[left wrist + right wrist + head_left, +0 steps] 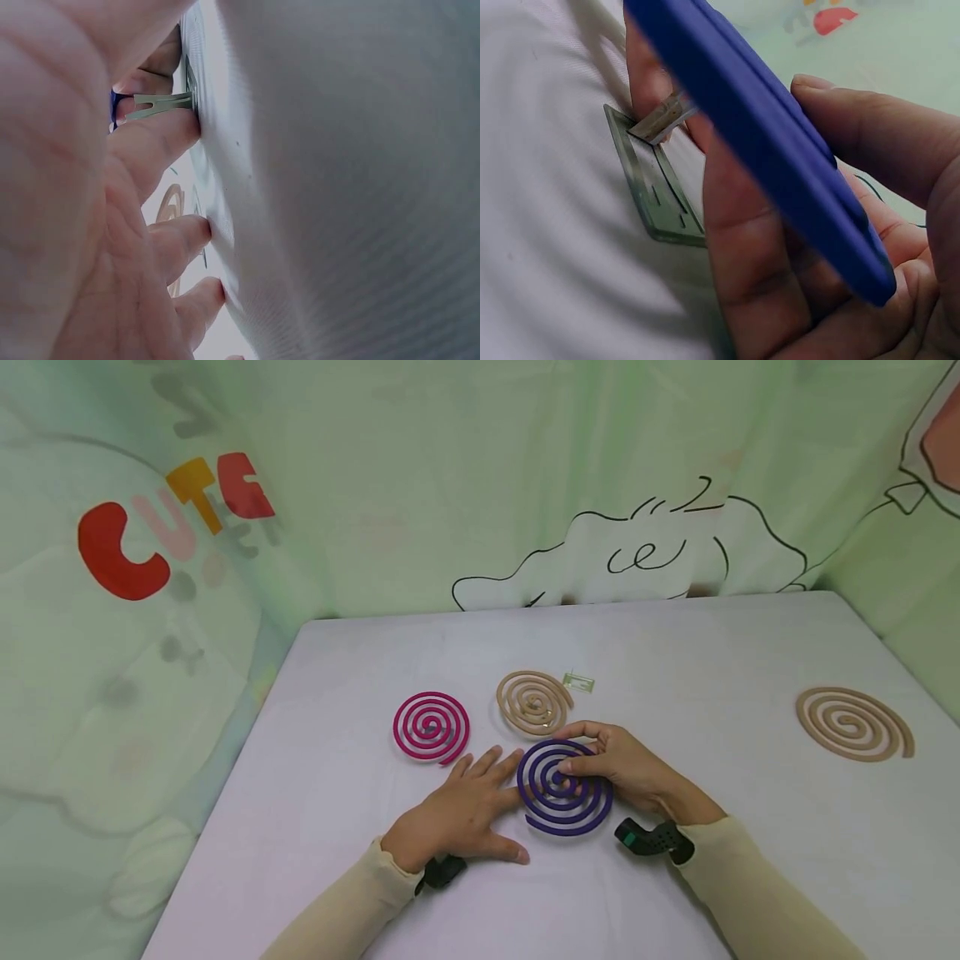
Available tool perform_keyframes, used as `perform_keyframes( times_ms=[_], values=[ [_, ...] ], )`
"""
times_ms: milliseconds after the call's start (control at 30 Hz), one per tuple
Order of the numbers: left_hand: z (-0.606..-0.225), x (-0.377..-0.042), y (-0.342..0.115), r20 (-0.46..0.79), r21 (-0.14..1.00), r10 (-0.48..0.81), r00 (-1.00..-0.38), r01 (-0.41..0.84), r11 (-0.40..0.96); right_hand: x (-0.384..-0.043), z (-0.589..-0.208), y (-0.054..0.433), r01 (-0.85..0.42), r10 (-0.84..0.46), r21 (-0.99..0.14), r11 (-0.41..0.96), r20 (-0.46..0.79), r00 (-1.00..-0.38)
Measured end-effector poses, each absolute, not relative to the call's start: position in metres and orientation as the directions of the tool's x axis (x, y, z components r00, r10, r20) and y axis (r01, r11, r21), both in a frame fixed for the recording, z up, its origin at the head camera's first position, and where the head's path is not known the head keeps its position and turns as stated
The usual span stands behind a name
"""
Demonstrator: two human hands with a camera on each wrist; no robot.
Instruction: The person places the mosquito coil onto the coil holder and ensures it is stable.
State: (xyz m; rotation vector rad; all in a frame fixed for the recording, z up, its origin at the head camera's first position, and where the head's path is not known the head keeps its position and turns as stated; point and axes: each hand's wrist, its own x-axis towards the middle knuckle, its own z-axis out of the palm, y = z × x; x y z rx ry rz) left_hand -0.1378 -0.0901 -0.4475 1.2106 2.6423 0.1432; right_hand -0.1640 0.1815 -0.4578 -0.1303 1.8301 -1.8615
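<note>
My right hand (630, 768) pinches a purple-blue mosquito coil (557, 778) near its centre, thumb on top and other fingers underneath. In the right wrist view the coil is seen edge-on and tilted. Below it a small green flat coil stand (656, 234) lies on the white cloth, its raised prong (656, 126) pointing toward the coil. My left hand (468, 810) rests palm down to the left, fingers spread with tips on the cloth. Its index finger reaches under the coil's left edge, right beside the forked prong (161, 103) in the left wrist view.
A pink coil (431, 724) and a tan coil (525, 727) sit beyond my hands, each over a small stand. Another green stand (578, 682) lies behind the tan one. At the far right lies a second tan coil (847, 721). A printed curtain (450, 485) borders the table.
</note>
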Motion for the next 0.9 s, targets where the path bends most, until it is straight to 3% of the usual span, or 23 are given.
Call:
perform_keyframes(
  times_ms=[900],
  values=[
    [-0.4478,-0.1376,-0.0891,-0.187,0.166,0.749,-0.635,0.731,0.661,-0.1686,-0.4591,0.1738,0.284,-0.464,-0.957,0.061,-0.279,-0.841]
  ],
)
